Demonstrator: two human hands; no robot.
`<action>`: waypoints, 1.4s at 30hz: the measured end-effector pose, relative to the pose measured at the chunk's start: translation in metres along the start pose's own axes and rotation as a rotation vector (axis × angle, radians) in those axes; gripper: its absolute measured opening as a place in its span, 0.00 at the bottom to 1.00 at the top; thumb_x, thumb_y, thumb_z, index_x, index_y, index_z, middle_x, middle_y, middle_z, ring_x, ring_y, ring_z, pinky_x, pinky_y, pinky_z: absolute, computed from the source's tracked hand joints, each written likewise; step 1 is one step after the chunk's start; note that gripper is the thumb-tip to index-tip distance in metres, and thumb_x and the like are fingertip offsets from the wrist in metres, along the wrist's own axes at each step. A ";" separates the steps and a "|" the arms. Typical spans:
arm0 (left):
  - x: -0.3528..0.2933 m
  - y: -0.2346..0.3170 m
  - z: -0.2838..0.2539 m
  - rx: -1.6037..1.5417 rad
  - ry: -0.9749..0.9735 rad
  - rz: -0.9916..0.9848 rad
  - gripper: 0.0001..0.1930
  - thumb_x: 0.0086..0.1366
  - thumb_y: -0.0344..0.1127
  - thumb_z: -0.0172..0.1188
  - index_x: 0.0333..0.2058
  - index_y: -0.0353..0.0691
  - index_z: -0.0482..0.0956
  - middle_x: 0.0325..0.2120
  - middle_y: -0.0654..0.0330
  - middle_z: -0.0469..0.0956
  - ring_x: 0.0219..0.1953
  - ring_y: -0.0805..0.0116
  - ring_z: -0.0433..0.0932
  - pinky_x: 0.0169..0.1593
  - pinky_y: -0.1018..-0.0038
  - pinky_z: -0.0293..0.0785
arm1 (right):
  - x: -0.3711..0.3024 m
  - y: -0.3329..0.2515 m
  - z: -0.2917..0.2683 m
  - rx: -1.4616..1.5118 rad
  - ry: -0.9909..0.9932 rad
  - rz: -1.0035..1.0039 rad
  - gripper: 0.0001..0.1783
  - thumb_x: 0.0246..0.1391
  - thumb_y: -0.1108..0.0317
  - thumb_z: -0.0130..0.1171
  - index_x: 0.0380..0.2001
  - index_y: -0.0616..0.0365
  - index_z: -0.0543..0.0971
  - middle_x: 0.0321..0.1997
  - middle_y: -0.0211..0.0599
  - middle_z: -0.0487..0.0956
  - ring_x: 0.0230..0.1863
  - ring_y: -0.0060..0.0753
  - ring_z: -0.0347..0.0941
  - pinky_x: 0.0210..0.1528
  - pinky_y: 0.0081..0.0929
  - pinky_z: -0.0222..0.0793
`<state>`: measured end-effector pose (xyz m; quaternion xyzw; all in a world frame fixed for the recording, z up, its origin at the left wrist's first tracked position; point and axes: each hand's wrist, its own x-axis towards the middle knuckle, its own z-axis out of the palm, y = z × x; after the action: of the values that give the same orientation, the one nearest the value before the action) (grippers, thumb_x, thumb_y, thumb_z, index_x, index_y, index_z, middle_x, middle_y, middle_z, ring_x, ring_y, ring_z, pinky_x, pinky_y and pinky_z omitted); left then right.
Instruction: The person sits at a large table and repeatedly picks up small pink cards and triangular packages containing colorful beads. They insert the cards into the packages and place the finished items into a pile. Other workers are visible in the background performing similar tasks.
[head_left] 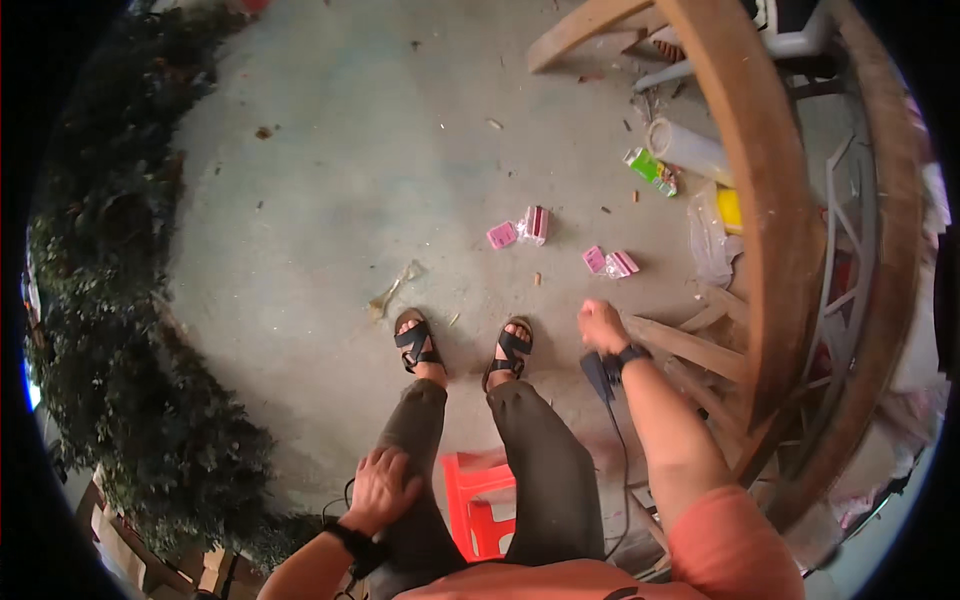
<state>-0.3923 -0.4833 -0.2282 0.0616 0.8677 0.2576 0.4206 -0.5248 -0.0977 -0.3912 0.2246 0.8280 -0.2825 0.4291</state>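
Note:
My left hand (383, 489) lies on my left thigh with its fingers stretched over the dark trousers (549, 460); it holds nothing. To the right and farther forward, my right hand (600, 326) is raised over the floor, its fingers curled closed. The inside of that fist is hidden, so I cannot make out whether anything is in it. Dark bands circle both wrists. A small black device (597, 377) with a cable hangs beside the right wrist. Beyond this hand lie two small pink-and-white packets (621, 264) with crumpled clear wrap.
A red plastic stool (465, 480) shows between my legs. Large curved wooden frames (770, 230) stand at the right, with a clear roll (690, 150), a green packet (651, 171) and a plastic bag (711, 240) by them. Dark leafy greenery (120, 350) lines the left. Litter dots the concrete floor (330, 150).

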 end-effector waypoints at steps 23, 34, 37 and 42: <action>0.050 0.009 -0.055 0.125 -0.070 -0.024 0.17 0.47 0.35 0.56 0.38 0.38 0.71 0.42 0.52 0.70 0.46 0.51 0.66 0.48 0.57 0.60 | 0.172 0.068 0.002 0.581 0.229 0.040 0.14 0.35 0.61 0.63 0.24 0.61 0.77 0.23 0.32 0.76 0.26 0.25 0.72 0.29 0.24 0.66; 0.069 0.025 -0.059 0.197 -0.132 0.023 0.16 0.47 0.35 0.56 0.38 0.39 0.71 0.42 0.54 0.70 0.47 0.52 0.66 0.49 0.57 0.60 | 0.136 0.158 -0.101 1.217 0.129 0.429 0.32 0.42 0.48 0.55 0.50 0.49 0.65 0.56 0.39 0.64 0.61 0.44 0.51 0.58 0.64 0.32; 0.073 0.027 -0.057 0.222 -0.139 0.037 0.16 0.47 0.35 0.56 0.37 0.39 0.72 0.42 0.54 0.71 0.46 0.52 0.67 0.49 0.57 0.60 | 0.156 0.175 -0.079 1.335 0.172 0.587 0.35 0.42 0.48 0.57 0.53 0.49 0.62 0.60 0.40 0.58 0.62 0.54 0.45 0.56 0.69 0.29; 0.079 0.029 -0.060 0.258 -0.170 0.048 0.16 0.47 0.36 0.56 0.37 0.39 0.72 0.42 0.54 0.71 0.46 0.53 0.67 0.49 0.57 0.60 | 0.162 0.152 -0.054 1.178 0.108 0.449 0.38 0.40 0.50 0.59 0.52 0.59 0.61 0.55 0.43 0.59 0.54 0.53 0.57 0.46 0.57 0.60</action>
<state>-0.4915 -0.4563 -0.2375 0.1577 0.8532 0.1477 0.4747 -0.5487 0.0714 -0.5432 0.6055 0.4868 -0.5822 0.2398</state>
